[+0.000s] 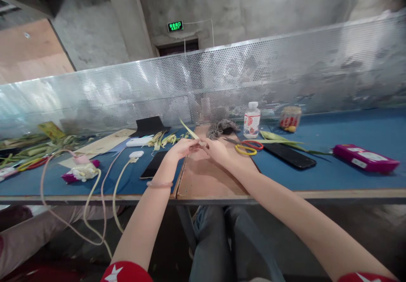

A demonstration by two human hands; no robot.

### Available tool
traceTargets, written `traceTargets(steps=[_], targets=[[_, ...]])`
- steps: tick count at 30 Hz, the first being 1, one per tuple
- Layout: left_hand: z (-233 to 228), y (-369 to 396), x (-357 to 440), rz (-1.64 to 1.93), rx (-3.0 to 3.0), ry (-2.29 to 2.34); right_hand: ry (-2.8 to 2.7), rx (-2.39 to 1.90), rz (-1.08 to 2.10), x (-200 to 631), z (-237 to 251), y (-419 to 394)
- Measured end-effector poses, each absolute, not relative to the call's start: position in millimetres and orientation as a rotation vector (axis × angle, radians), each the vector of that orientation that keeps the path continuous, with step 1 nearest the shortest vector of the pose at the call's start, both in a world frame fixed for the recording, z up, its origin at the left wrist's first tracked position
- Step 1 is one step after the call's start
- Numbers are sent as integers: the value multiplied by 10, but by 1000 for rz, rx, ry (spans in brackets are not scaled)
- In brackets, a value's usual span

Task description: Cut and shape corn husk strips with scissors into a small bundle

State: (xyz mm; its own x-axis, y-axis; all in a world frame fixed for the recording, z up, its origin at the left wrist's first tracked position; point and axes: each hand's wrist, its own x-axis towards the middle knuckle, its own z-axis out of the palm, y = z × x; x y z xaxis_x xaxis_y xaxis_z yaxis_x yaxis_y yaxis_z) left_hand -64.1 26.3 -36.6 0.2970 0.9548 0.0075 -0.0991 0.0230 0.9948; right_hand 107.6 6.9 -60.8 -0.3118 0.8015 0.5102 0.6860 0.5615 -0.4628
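You get dim, even light, glare whitening the perforated metal screen (222,75) at far left, wide-angle bending at the edges, and soft blur throughout.

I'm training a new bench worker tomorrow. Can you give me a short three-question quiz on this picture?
1. True or false: the left hand and the right hand both pinch the same pale green leaf strip over the brown board.
2. Which thing lies nearest the yellow and red handled scissors? A) the black phone with a dark screen B) the flat magenta case C) the white charger with pink cable
3. Fill in: the clear plastic bottle with a white cap stands ____ on the blue tabletop.

Key: 1 true; 2 A; 3 upright.
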Motion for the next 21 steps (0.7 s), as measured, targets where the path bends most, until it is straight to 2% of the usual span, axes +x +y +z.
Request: traceTargets(steps=[21], targets=[[-376, 262, -642, 1033, 1522, 907, -1652, -861, 1012, 1079, -576, 45]])
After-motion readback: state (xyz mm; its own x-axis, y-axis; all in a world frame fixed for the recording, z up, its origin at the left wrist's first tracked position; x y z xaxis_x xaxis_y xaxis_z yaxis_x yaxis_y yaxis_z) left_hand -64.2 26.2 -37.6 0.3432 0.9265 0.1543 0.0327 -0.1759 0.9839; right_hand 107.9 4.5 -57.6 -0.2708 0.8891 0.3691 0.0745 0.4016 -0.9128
